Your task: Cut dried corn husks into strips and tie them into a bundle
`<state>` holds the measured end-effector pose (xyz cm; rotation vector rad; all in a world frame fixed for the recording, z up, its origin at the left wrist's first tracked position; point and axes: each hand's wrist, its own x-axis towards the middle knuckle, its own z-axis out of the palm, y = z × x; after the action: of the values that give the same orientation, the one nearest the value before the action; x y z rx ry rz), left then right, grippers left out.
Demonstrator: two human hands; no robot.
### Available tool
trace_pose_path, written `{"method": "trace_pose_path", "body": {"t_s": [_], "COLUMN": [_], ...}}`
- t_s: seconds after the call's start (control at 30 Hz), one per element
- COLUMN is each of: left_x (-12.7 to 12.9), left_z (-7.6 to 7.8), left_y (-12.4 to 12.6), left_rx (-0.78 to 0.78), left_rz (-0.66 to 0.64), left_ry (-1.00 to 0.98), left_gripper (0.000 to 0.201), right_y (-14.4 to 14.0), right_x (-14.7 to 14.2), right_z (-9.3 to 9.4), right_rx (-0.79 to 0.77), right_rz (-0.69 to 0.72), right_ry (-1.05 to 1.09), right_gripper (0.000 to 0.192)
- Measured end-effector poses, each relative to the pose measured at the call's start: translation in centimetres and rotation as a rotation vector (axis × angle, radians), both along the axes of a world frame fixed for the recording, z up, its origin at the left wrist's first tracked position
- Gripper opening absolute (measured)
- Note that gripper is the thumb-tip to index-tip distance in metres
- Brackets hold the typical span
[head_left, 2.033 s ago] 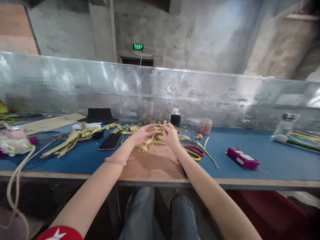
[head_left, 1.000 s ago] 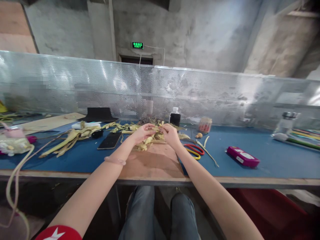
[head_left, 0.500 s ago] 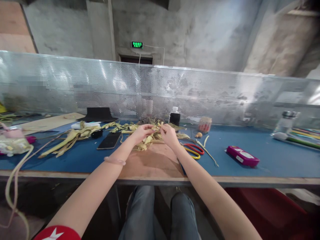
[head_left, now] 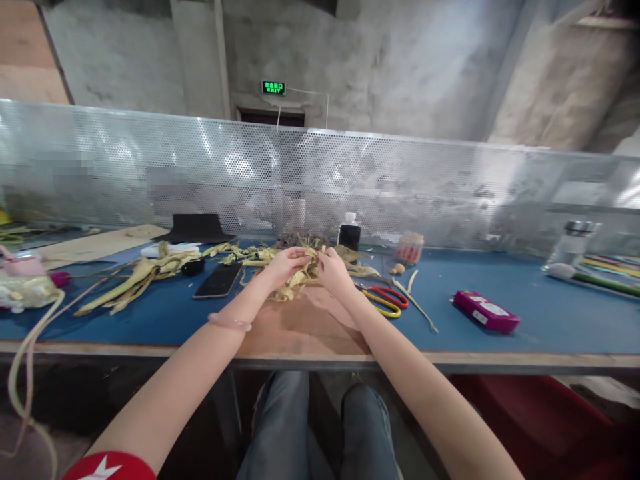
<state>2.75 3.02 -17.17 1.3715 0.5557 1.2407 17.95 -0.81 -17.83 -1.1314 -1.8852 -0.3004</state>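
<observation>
Both hands meet on a bundle of dried husk strips at the far middle of the table.

Head view: the left hand (head_left: 285, 264) and right hand (head_left: 331, 268) pinch the dried husk strips (head_left: 299, 275) between their fingertips, over the brown board (head_left: 305, 327) on the blue table (head_left: 525, 313). The grasp looks closed, though the hands are small here. Red and yellow scissors (head_left: 384, 299) lie just right of the right hand; a black phone (head_left: 218, 280) lies to the left.
</observation>
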Motion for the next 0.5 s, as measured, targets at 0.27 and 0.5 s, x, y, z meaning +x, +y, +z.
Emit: {"method": "trace_pose_path", "body": {"t_s": [0.27,0.5], "left_x": [0.3,0.3], "left_z": [0.3,0.3], "left_y": [-1.0,-1.1], "left_rx": [-0.014,0.160], "left_rz": [0.024,0.087], "left_ry": [0.020,0.216], "left_gripper": [0.037,0.033], "right_y": [0.7,1.1], "right_x": [0.1,0.3], "right_z": [-0.4,-1.0], "right_rx": [-0.036,-0.017], "right_rz": [-0.066,-0.028], "right_ry": [0.006,-0.004], "right_gripper": [0.024,0.022]}}
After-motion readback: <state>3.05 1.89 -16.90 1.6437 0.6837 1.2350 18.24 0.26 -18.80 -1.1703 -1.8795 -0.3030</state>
